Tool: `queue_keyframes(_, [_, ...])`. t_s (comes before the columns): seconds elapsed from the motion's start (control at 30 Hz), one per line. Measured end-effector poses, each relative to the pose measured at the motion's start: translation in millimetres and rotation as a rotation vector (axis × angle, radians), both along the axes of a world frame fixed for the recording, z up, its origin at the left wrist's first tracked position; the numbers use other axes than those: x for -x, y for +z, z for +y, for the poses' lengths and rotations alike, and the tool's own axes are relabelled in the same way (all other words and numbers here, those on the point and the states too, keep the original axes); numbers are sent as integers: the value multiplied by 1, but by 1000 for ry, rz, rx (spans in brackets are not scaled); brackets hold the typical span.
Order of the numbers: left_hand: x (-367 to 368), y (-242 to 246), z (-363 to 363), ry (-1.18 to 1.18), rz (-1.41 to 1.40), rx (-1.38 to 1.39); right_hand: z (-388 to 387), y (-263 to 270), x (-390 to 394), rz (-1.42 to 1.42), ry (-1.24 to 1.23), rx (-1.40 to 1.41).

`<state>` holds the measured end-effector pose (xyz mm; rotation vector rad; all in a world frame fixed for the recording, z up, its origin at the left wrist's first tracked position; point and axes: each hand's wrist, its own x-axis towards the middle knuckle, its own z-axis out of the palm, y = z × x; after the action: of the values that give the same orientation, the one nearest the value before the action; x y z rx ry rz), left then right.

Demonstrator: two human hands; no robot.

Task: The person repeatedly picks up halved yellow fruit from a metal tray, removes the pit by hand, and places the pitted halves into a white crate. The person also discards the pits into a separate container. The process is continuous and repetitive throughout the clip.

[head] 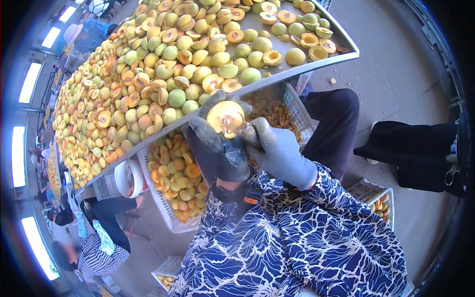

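A halved peach or similar stone fruit (227, 116) lies cut face up in my left hand (219, 137), which wears a dark, soiled glove. My right hand (276, 148), in a grey work glove, pinches a small tool (237, 130) whose thin metal end touches the fruit's centre; the tool's kind is mostly hidden by the fingers. Both hands are beside the metal rim of a table (297, 70), which bears a large heap of whole and halved fruit (148, 74).
Below the table's edge stand a white plastic crate of fruit halves (178, 226) and another crate holding small pieces (302, 107). A white bucket (130, 178) is at left. Another crate (389, 193) stands on the floor at right. A seated co-worker (104, 256) and a standing person (412, 156) are nearby.
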<state>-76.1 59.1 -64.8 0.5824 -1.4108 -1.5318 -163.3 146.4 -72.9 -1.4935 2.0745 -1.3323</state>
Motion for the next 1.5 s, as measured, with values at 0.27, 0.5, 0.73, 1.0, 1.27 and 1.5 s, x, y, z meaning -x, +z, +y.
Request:
queue_keyframes(0.27, [0,-5,9,25,-161,40,0,0,1,17,22,-101])
queue_keyframes(0.5, [13,39,16,53,-130,3,-2,-5,9,-375,204,-67])
queue_keyframes(0.73, [13,33,12,25,-62,-12,7,30,31,-1205,587,-389])
queue_keyframes(1.0, [3,-8,-27,-230,-213,158,22,28,24,-1129,377,-365])
queue_keyframes(1.27, [23,6,-11,-118,12,-32,21,37,18,-1267,469,-334])
queue_keyframes(1.5, [33,16,-6,-260,79,-55,21,26,16,-1110,441,-164])
